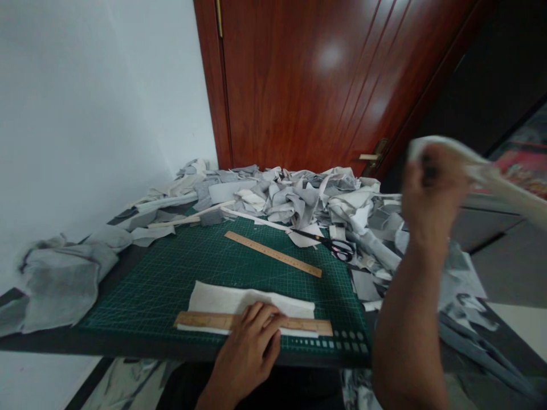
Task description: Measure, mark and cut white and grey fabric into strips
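My left hand lies with its fingers out flat across a wooden ruler, pressing it down on a folded piece of white cloth. The cloth rests near the front edge of a green cutting mat. High on the right, my right hand is closed on a long white cloth strip, which trails off to the right; both are blurred by motion. A second wooden ruler lies slantwise on the mat beyond the cloth. Black-handled scissors lie to its right, partly on a cloth scrap.
Grey and white cloth scraps are heaped along the back of the table and down its right side. More grey cloth hangs over the left edge. Behind stand a white wall and a reddish-brown door.
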Demonstrator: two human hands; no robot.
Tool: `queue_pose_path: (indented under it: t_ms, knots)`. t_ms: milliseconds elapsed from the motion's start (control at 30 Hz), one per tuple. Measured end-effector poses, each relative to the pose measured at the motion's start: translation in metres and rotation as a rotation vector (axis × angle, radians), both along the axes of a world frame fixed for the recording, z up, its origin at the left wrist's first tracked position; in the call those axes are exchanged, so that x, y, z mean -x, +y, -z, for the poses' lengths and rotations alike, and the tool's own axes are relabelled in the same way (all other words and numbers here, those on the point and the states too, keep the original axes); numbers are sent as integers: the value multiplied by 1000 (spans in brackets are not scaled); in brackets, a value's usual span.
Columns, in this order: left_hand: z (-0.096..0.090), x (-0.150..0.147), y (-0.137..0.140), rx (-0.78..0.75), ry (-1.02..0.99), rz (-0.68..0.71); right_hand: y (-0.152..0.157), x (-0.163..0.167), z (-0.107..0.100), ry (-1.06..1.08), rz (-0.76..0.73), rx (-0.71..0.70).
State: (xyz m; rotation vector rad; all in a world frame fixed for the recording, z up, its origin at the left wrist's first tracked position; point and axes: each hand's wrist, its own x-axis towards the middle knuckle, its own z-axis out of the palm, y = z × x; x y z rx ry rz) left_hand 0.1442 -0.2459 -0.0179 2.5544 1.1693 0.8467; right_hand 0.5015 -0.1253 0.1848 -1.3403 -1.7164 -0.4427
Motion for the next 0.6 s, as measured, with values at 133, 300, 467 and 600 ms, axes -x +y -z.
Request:
queue_pose_path:
  t_ms: [133,300,467,600]
  knots:
    - [-2,0,-3,22,-17,-4,34,42,26,99,-72,148]
    - [-6,1,-5,88,-16,4,43,53,70,116,-220,262]
    - [-3,1,-4,46,-39,0,62,51,104,0,-324,352]
    - [-3,1,-4,49,-24,-5,74,55,143,-68,-377,362]
